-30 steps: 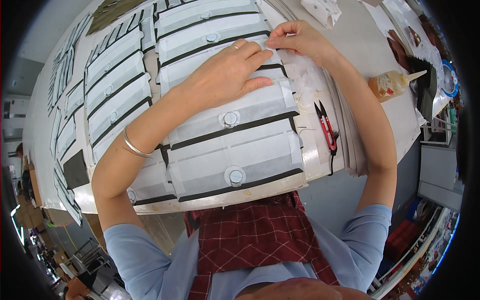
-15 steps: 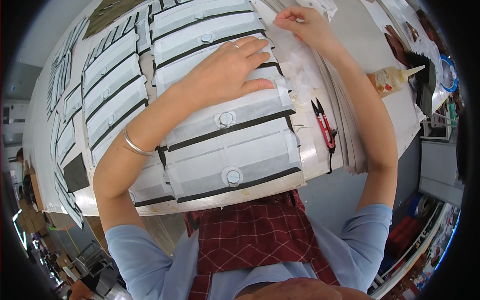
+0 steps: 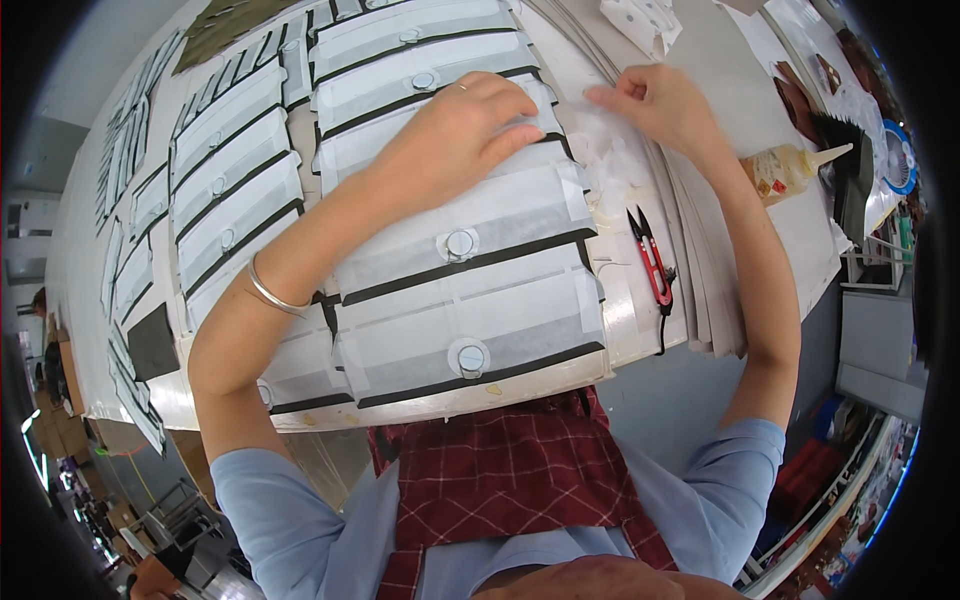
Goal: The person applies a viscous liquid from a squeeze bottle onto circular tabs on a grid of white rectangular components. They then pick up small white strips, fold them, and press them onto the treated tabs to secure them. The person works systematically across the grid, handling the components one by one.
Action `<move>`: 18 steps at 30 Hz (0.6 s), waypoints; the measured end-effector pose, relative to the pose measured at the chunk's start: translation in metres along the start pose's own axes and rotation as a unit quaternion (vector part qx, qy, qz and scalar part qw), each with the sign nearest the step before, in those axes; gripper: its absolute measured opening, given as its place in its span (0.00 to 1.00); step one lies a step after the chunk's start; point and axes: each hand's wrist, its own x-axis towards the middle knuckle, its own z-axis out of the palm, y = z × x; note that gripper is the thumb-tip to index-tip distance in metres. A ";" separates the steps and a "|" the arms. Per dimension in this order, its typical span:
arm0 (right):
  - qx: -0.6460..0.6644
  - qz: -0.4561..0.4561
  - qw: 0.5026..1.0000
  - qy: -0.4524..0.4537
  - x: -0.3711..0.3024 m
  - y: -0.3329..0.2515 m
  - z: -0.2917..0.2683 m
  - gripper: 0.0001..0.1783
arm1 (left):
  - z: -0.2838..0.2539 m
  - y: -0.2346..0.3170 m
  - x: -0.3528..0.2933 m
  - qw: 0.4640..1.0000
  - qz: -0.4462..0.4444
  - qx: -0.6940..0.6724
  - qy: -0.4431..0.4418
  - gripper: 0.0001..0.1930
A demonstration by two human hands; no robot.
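Note:
Rows of pale panels with black edges cover the table, most of them bearing a round silvery disc. My left hand (image 3: pixel 450 140) rests over a panel (image 3: pixel 510 205) in the middle column, thumb held apart from the bent fingers, with nothing visible in it. To the right, above crumpled whitish scraps (image 3: pixel 600 140), my right hand (image 3: pixel 665 108) is raised with thumb and fingertips drawn together; whatever they hold, if anything, is too small to make out. Below it lie thread snips (image 3: pixel 652 262) with red handles and dark blades. The nearest panel (image 3: pixel 470 310) lies flat at the table's front edge.
Beside my right forearm, a bottle (image 3: pixel 780 172) of yellowish liquid with a pointed nozzle lies near a black bristly piece (image 3: pixel 848 150). Layered grey sheets (image 3: pixel 705 280) hang over the front edge. A dark square piece (image 3: pixel 152 342) and olive fabric (image 3: pixel 225 30) are at the left.
My right hand has moved rightward and slightly down, away from the panels. My left hand stays over the same column, its fingers more bent. The snips remain in place.

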 end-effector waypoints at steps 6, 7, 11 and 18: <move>0.123 -0.082 0.988 -0.030 0.015 0.023 0.019 0.17 | 0.016 0.051 -0.002 0.998 0.058 0.027 0.015 0.11; 0.163 -0.070 0.983 -0.046 0.018 0.020 0.015 0.15 | 0.015 0.053 -0.002 0.998 0.054 0.017 0.012 0.11; 0.232 -0.085 0.967 -0.067 0.025 0.010 0.001 0.09 | 0.001 0.031 -0.006 0.997 0.006 0.052 0.059 0.10; 0.304 -0.087 0.907 -0.277 0.055 -0.025 -0.018 0.10 | -0.033 -0.042 -0.001 0.971 -0.221 -0.004 0.092 0.13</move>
